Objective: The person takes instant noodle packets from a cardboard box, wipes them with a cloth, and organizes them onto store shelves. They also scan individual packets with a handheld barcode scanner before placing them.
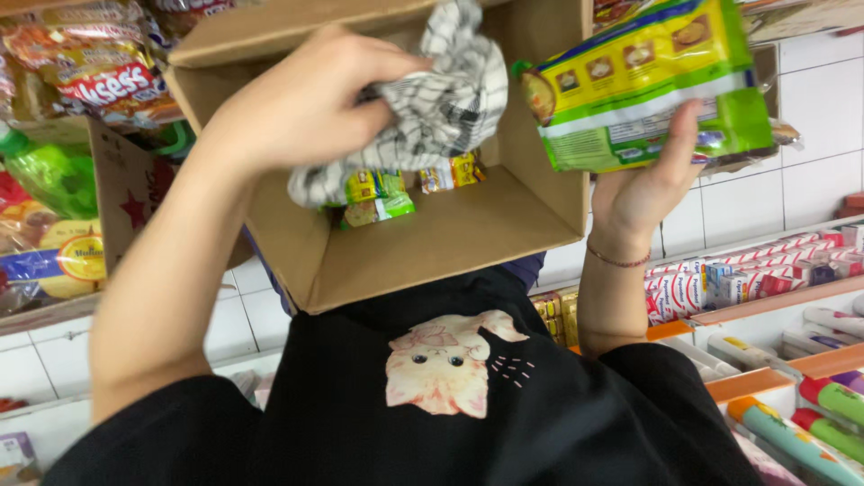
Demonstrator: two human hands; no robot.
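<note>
An open cardboard box (pixel 450 243) rests against my black shirt, which has a cat print (pixel 445 360). My left hand (pixel 306 108) is over the box's opening, closed on a crumpled black-and-white checked cloth (pixel 445 103). Under the cloth, a few small yellow and green packets (pixel 378 198) lie inside the box. To the right of the box, my right hand (pixel 643 184) holds up a large green and yellow food packet (pixel 643 81) by its lower edge. A thin red bracelet (pixel 616 261) is on my right wrist.
Shelves at the left hold snack bags (pixel 90 72) and a green bottle (pixel 49 171) in a carton. At the right, shelves with orange edges carry rows of red-and-white boxes (pixel 747 274) and tubes (pixel 810 423). White tiles (pixel 810 117) show behind.
</note>
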